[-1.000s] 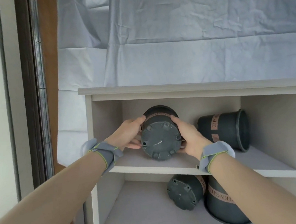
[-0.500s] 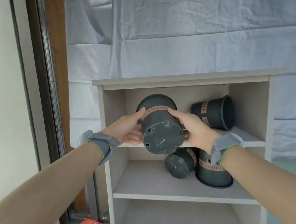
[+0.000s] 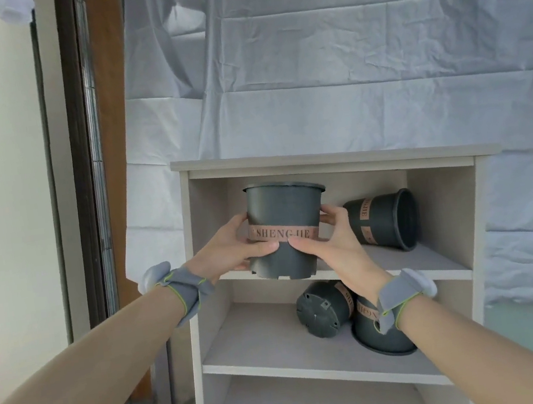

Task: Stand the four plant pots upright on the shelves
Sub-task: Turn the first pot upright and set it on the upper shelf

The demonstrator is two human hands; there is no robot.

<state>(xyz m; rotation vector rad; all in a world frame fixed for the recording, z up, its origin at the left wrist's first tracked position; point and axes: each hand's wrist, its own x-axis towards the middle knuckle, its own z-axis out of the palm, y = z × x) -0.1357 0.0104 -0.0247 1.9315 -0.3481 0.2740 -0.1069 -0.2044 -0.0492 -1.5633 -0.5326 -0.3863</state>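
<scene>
**Entry: first pot, held upright at the top shelf**

Item in hand: one dark plant pot (image 3: 285,233), banded with a pink label, seen at centre frame. It is held rim-up and near level, its base just at the front edge of the top shelf (image 3: 412,262); whether the base already rests on the board cannot be told.

Grasp: the left hand (image 3: 231,250) is wrapped on the pot's left side, thumb laid across the label band. The right hand (image 3: 328,244) is closed on the right side, thumb on the band, fingers curled behind. Both hands are clamped on the pot from opposite sides.

Handling advice, as a judgement: the pot is best lowered flat so that all feet meet the board together, then slid back from the edge before the hands are released. Headroom under the cabinet top (image 3: 334,159) looks slim, so the rim is best kept level and not lifted.

Neighbouring stock: a second pot (image 3: 384,220) lies on its side at right of the same shelf, mouth facing right, near the right hand; it should not be knocked. On the shelf below, a third pot (image 3: 323,309) lies with its base toward the camera, touching a fourth pot (image 3: 377,333) that stands mouth-down behind the right wrist.

Count: none confirmed set down; three untouched.
</scene>
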